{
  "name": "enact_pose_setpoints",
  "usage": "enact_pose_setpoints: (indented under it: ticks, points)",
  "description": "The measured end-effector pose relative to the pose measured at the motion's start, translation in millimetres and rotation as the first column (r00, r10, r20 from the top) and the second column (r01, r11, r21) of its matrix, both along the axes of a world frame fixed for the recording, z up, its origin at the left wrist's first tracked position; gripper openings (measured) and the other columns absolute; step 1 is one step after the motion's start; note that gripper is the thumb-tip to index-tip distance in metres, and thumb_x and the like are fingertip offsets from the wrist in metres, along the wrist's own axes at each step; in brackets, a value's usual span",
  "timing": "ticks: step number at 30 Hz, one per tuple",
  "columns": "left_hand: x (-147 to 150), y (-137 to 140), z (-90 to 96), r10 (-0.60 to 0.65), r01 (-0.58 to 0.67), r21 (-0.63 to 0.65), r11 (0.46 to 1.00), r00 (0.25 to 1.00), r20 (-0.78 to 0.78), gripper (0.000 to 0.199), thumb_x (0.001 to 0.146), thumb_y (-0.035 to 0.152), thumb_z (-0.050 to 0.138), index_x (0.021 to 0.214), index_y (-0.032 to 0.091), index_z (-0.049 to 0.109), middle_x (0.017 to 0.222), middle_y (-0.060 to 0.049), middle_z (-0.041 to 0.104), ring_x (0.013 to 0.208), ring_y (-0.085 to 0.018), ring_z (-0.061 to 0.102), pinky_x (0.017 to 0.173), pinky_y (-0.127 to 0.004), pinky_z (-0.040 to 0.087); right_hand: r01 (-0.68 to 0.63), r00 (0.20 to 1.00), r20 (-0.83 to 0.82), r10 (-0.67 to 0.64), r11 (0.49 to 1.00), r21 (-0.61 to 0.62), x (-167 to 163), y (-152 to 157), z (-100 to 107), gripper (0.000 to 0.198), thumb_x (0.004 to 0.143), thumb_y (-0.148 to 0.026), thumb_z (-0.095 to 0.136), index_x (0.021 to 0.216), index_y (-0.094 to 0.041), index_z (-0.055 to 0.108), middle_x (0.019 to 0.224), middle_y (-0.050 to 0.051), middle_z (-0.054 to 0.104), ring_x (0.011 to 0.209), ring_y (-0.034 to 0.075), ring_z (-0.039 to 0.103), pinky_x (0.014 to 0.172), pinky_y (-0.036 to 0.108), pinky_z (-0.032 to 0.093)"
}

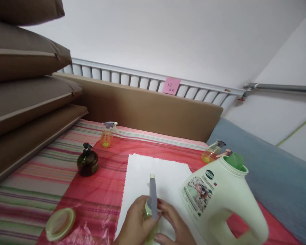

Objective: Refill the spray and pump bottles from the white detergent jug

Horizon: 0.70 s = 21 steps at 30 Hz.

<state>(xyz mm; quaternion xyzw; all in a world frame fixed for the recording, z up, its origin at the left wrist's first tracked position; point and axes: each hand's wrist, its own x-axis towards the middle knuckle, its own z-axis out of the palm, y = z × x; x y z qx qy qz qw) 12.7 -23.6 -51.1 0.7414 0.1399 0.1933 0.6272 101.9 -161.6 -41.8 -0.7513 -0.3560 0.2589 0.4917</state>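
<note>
Spray bottle has its trigger head on, our left hand and right hand clamping fingers round it; handled jug still uncapped.

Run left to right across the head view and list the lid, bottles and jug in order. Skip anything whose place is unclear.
Round pale lid → dark pump bottle → clear spray bottle → held spray bottle → pale green jug.

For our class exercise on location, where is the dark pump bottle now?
The dark pump bottle stands on the left in the head view, between a spray bottle farther back and the round lid nearer the camera.
</note>
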Motion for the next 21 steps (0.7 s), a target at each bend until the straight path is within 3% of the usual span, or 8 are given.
enact_pose_setpoints:
  ticks: [3,5,8,11,14,18,21]
  points:
    - [1,-2,3.1,0.079,-0.079,0.176,0.981,0.997,0.003,0.019,0.077,0.027,0.059,0.095,0.022,0.065,0.096,-0.008,0.068,0.093,-0.026,0.06,0.083,-0.036,0.046,0.09,0.995,0.03,-0.091,0.995,0.048,1,-3,27,0.047,0.07,-0.036,0.062,0.114,-0.02,0.057,0.116,0.012,0.065,0.107,0.027,0.06,0.086,0.035,0.051]
    - [1,-1,4.7,0.096,-0.09,0.323,0.942,0.995,-0.004,0.021,0.074,0.025,0.06,0.094,0.024,0.066,0.098,-0.009,0.067,0.095,-0.029,0.059,0.083,-0.039,0.045,0.143,0.983,0.121,-0.138,0.989,-0.038,-3,6,41,0.042,0.069,-0.035,0.061,0.108,-0.022,0.059,0.099,0.008,0.07,0.089,0.025,0.065,0.072,0.032,0.052]
    - [2,2,0.1,0.098,-0.058,0.431,0.901,0.993,-0.072,0.03,0.072,0.022,0.058,0.1,0.025,0.067,0.103,-0.01,0.068,0.097,-0.032,0.058,0.084,-0.043,0.043,0.26,0.918,0.358,-0.17,0.941,-0.219,-9,27,49,0.018,0.064,-0.033,0.06,0.08,-0.024,0.059,0.078,0.002,0.068,0.073,0.023,0.063,0.064,0.03,0.048]
    - [5,2,-15.6,0.11,-0.041,0.454,0.89,0.986,-0.126,0.049,0.068,0.022,0.059,0.118,0.024,0.062,0.118,-0.011,0.064,0.109,-0.033,0.054,0.093,-0.044,0.039,0.336,0.859,0.477,-0.184,0.907,-0.255,-9,39,51,0.013,0.066,-0.036,0.056,0.07,-0.024,0.054,0.069,0.001,0.065,0.067,0.022,0.061,0.064,0.03,0.045]
    - [9,1,-33.7,0.195,-0.094,0.453,0.886,0.964,-0.182,0.069,0.061,0.023,0.065,0.129,0.021,0.053,0.133,-0.012,0.055,0.121,-0.034,0.046,0.101,-0.044,0.032,0.304,0.873,0.47,-0.129,0.898,-0.318,-6,41,57,0.014,0.065,-0.034,0.056,0.073,-0.022,0.056,0.07,0.004,0.066,0.069,0.024,0.061,0.065,0.031,0.044]
    - [15,9,-45.5,0.144,-0.017,0.429,0.903,0.953,-0.266,0.05,0.073,0.018,0.051,0.123,0.024,0.058,0.126,-0.011,0.059,0.114,-0.031,0.051,0.094,-0.041,0.037,0.221,0.886,0.463,-0.03,0.905,-0.363,-5,44,64,0.01,0.065,-0.03,0.056,0.069,-0.021,0.055,0.066,0.002,0.064,0.066,0.022,0.06,0.061,0.028,0.041]
    - [16,19,-47.6,0.035,0.051,0.393,0.918,0.977,-0.208,0.042,0.076,0.022,0.052,0.117,0.025,0.061,0.116,-0.011,0.062,0.107,-0.03,0.054,0.089,-0.039,0.04,0.1,0.887,0.455,0.086,0.924,-0.37,-4,48,74,0.011,0.061,-0.023,0.058,0.071,-0.019,0.058,0.067,0.0,0.063,0.067,0.02,0.059,0.061,0.025,0.04]
